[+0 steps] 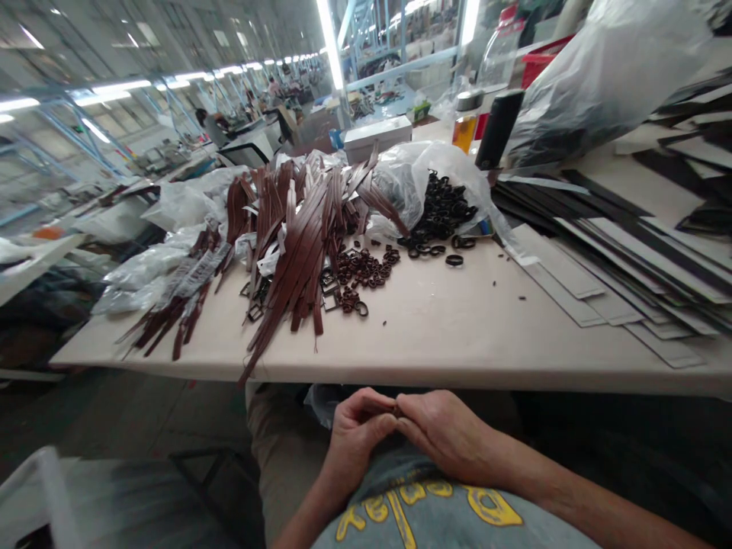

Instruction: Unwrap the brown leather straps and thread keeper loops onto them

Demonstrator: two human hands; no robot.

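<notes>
My left hand [360, 427] and my right hand [443, 427] meet fingertip to fingertip above my lap, below the table's front edge. Both are closed in a pinch around something small and dark brown, mostly hidden by the fingers; I cannot make out what it is. On the table ahead lies a heap of brown leather straps [300, 263], some reaching over the front edge. Beside them is a pile of small brown loops [366, 271], with metal buckles [330, 291] between. Farther back, black loops [443, 210] spill out of a clear plastic bag [394, 171].
Long black and white strips [640, 267] are stacked at the right of the table [446, 335]. Behind stand a black bottle [500, 130], a jar of amber liquid [466, 122] and a white box [377, 137]. Plastic-wrapped straps [186, 293] lie at the left.
</notes>
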